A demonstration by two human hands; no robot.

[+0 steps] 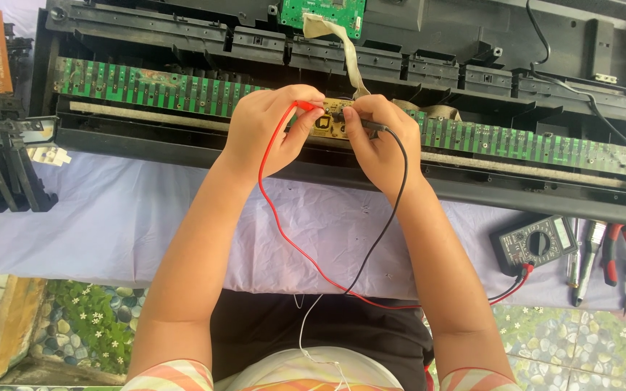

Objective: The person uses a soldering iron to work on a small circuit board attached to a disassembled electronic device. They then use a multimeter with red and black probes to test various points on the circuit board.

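While the left hand pinches a red probe and the right hand grips a black probe, both tips touch a small brown circuit board mid-table; a multimeter lies near the right edge.

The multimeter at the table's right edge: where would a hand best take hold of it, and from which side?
Probably the multimeter by its two long sides, from above. It lies flat, face up; leads leave its near corner and pliers crowd its right.
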